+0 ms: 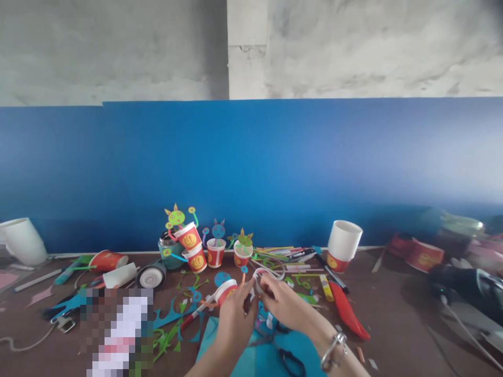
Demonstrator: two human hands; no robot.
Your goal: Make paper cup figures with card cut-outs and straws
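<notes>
My left hand (238,312) and my right hand (280,299) meet over the desk, fingertips bent together around something small and pale that I cannot make out. Just left of my left hand, a red and white paper cup (225,291) leans, with an orange strip and blue paper circles near it. Beneath my hands lie blue paper (208,335) and black-handled scissors (291,363). Behind them stand paper cups with animal faces: a green one (175,216), a blue one (218,230) and another green one (245,239).
Stacked white cups (344,242), a glue stick (326,288) and a red pouch (348,310) lie to the right. Pens (293,253) and paper scraps (168,337) are scattered about. A dark device with a cable (469,288) sits far right. A blue partition (275,173) rises behind.
</notes>
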